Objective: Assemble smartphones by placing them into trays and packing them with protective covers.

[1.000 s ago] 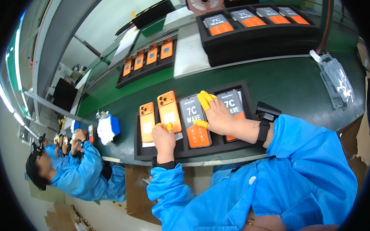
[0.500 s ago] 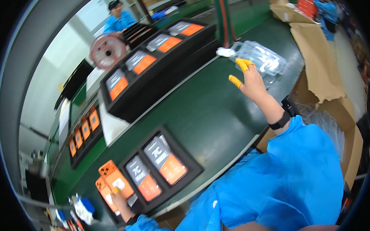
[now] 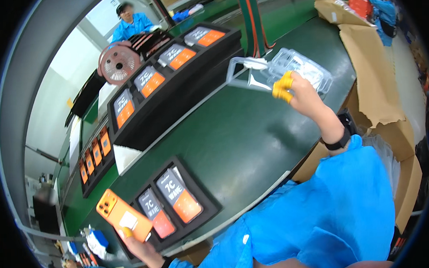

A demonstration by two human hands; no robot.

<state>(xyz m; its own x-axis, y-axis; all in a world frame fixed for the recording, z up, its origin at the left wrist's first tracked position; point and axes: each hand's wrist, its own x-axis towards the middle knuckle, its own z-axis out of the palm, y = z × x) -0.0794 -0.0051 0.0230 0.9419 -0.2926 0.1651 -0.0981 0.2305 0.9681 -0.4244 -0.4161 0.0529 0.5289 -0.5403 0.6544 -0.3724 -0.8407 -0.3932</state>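
Observation:
My left hand [image 3: 135, 241] grips an orange phone [image 3: 128, 216] with a camera bump at its top and a pale label on its back. The phone is raised over the left end of a black tray [image 3: 208, 200]. Two phones in printed grey-and-orange film, a nearer-middle one [image 3: 156, 214] and a larger-looking one [image 3: 179, 194], lie in that tray. At the far right, my right hand [image 3: 300, 95], with yellow finger cots, is closed on the edge of a clear plastic blister tray [image 3: 241, 78]. More clear trays [image 3: 309, 67] are piled beside and behind it.
A stack of black trays [image 3: 175, 85] with film-wrapped phones stands across the green bench [image 3: 214, 134]. Behind it are a pink fan [image 3: 120, 64] and a co-worker [image 3: 130, 23]. A lower tray of orange phones [image 3: 94, 154] sits left; a cardboard box [image 3: 371, 76] borders the right.
The left hand has lifted the orange phone up and leftward off the tray. My right hand's spread fingers have closed on a clear blister tray, which now extends further left.

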